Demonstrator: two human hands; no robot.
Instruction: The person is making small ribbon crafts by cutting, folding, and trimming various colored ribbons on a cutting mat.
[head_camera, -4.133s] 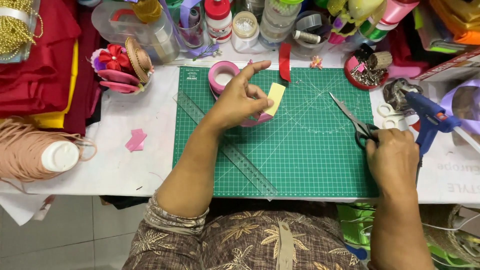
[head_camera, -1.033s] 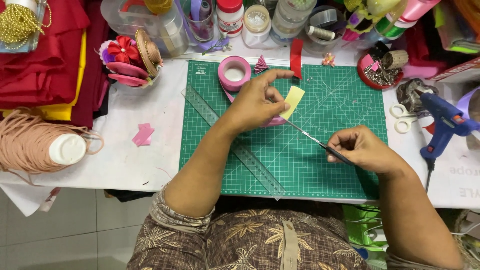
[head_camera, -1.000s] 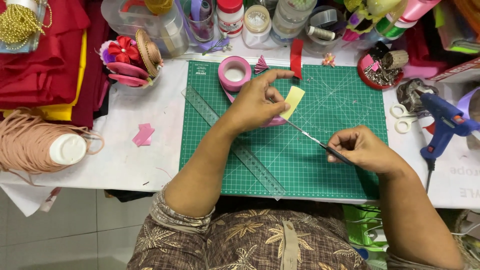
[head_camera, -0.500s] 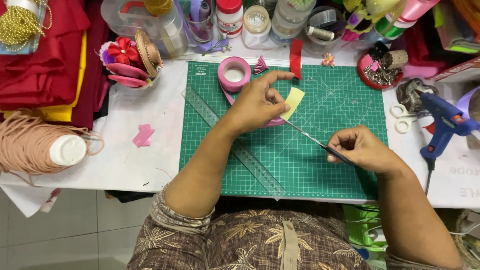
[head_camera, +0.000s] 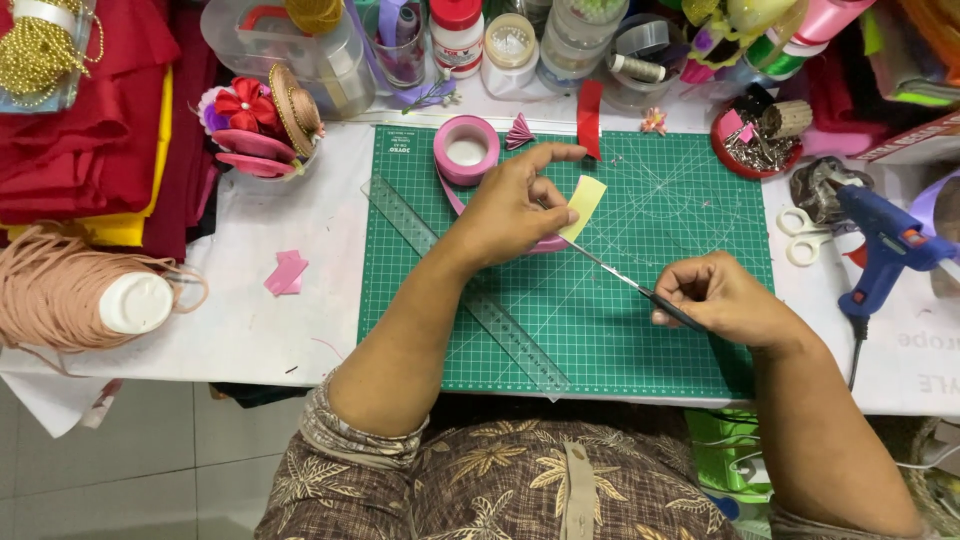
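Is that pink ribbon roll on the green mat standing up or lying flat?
Lying flat: the pink ribbon roll shows its round face and white core upward, with its loose tail running toward the left hand.

Bright, even light falls from above, with no harsh glare. The white tabletop (head_camera: 250, 330) looks clean and well lit, and the green cutting mat (head_camera: 690, 215) shows its grid lines sharply. Shadows are soft and short, lying close under the forearms. The floor at the bottom left is dimmer. Straight edges bow slightly toward the corners.
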